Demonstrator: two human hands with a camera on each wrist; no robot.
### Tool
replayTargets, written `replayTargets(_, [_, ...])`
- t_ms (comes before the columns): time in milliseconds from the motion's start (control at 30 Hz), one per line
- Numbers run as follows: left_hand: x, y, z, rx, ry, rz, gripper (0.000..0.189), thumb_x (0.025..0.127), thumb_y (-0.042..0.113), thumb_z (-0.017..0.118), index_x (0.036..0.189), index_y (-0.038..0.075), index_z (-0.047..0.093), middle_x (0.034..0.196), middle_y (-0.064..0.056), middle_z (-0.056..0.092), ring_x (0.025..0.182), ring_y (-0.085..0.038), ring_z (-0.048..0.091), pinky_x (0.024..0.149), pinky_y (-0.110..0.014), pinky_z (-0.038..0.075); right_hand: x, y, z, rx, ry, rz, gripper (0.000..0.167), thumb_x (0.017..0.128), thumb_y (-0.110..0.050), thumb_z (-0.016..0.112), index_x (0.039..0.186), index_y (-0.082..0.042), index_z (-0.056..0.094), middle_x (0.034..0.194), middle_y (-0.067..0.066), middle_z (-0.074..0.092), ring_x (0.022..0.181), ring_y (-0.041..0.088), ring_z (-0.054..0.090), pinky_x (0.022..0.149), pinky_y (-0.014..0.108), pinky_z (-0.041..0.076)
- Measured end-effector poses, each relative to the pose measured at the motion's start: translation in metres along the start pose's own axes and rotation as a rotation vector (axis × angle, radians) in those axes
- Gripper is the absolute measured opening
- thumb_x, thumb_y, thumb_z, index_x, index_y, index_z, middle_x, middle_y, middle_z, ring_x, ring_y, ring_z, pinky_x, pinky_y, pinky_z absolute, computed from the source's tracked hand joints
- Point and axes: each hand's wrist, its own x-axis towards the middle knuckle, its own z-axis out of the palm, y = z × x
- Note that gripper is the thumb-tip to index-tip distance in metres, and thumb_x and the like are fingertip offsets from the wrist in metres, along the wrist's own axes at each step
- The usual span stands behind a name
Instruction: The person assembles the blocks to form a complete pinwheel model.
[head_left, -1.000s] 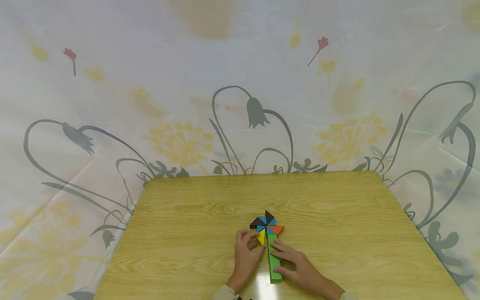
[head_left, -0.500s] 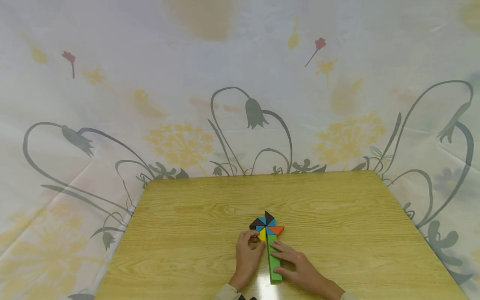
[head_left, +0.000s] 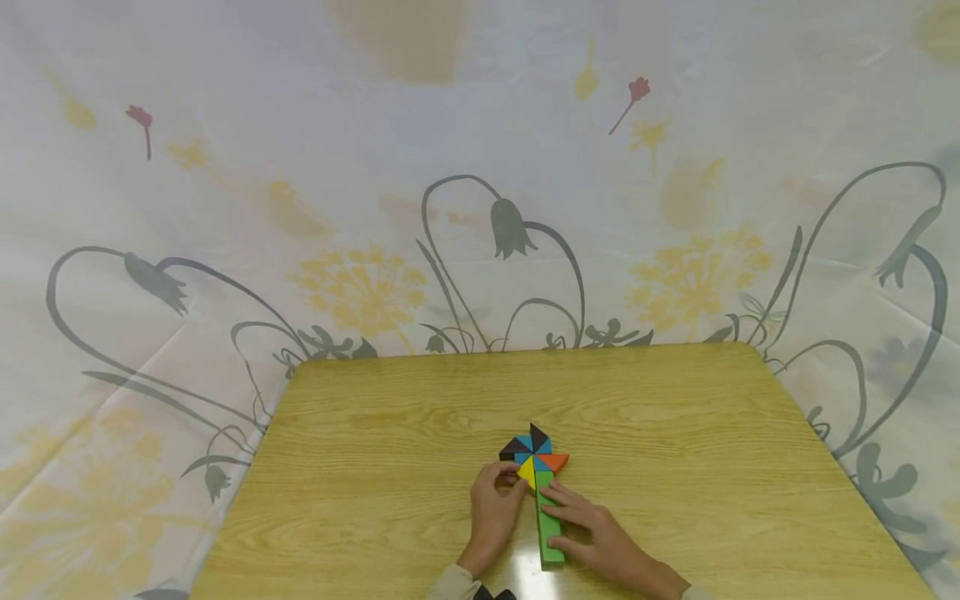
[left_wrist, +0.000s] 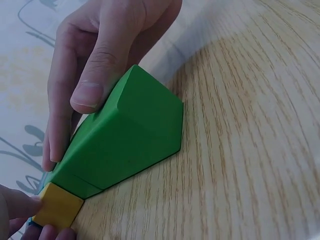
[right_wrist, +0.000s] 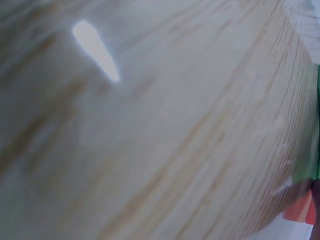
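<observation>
My left hand (head_left: 493, 510) pinches a yellow triangular block (head_left: 527, 472) between thumb and fingers, up against a pinwheel of small blue triangles (head_left: 523, 440). Dark triangles (head_left: 514, 448) point out at the left and top of the pinwheel, and an orange triangle (head_left: 555, 461) at the right. Below it runs a long green bar (head_left: 549, 537), with a seam near its far end in the left wrist view. Fingers and thumb of my right hand (head_left: 603, 537) lie extended on the bar's upper face. In the left wrist view, the yellow block (left_wrist: 57, 206) touches the green bar (left_wrist: 145, 125).
The blocks lie on a wood-grain table (head_left: 360, 483). A pale cloth backdrop (head_left: 360, 167) with printed flowers hangs behind and at both sides. Glare shows on the tabletop in the right wrist view, with a red-orange block (right_wrist: 299, 207) at its right edge.
The left hand has moved the yellow triangle up and right, turning it until it sits against the blue pieces and the green bar. The right hand has stayed on the bar.
</observation>
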Motion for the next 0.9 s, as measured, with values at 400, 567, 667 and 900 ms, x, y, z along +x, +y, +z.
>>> replayTargets(400, [0.002, -0.001, -0.002, -0.006, -0.007, -0.022, 0.015, 0.08, 0.001, 0.073, 0.094, 0.006, 0.069, 0.093, -0.004, 0.063, 0.079, -0.014, 0.064, 0.066, -0.022, 0.052, 0.002, -0.009, -0.002, -0.012, -0.01, -0.006, 0.042, 0.084, -0.015, 0.071, 0.123, 0.0, 0.062, 0.134, 0.022, 0.051, 0.126, 0.042, 0.042, 0.104, 0.029, 0.037])
replayTargets(567, [0.002, -0.001, -0.002, -0.004, -0.009, -0.018, 0.014, 0.081, 0.002, 0.073, 0.094, 0.006, 0.069, 0.093, -0.005, 0.063, 0.079, -0.014, 0.064, 0.067, -0.023, 0.051, 0.007, -0.021, -0.006, -0.03, -0.005, -0.003, 0.041, 0.081, -0.009, 0.074, 0.118, 0.005, 0.063, 0.13, 0.026, 0.052, 0.12, 0.049, 0.044, 0.099, 0.038, 0.043])
replayTargets(667, [0.003, 0.0, -0.002, -0.002, -0.009, -0.021, 0.014, 0.081, 0.003, 0.073, 0.094, 0.006, 0.069, 0.093, -0.004, 0.063, 0.079, -0.013, 0.063, 0.068, -0.023, 0.051, 0.005, -0.012, -0.003, -0.048, -0.006, 0.004, 0.042, 0.082, -0.013, 0.074, 0.12, 0.002, 0.063, 0.132, 0.022, 0.052, 0.122, 0.045, 0.044, 0.1, 0.038, 0.043])
replayTargets(900, [0.003, 0.001, -0.003, 0.0, -0.016, -0.037, 0.013, 0.081, 0.003, 0.073, 0.093, 0.006, 0.069, 0.092, -0.001, 0.062, 0.08, -0.013, 0.062, 0.069, -0.023, 0.051, 0.002, 0.0, -0.001, -0.073, -0.023, 0.025, 0.041, 0.087, -0.026, 0.069, 0.123, -0.007, 0.063, 0.136, 0.012, 0.052, 0.127, 0.036, 0.043, 0.101, 0.037, 0.042])
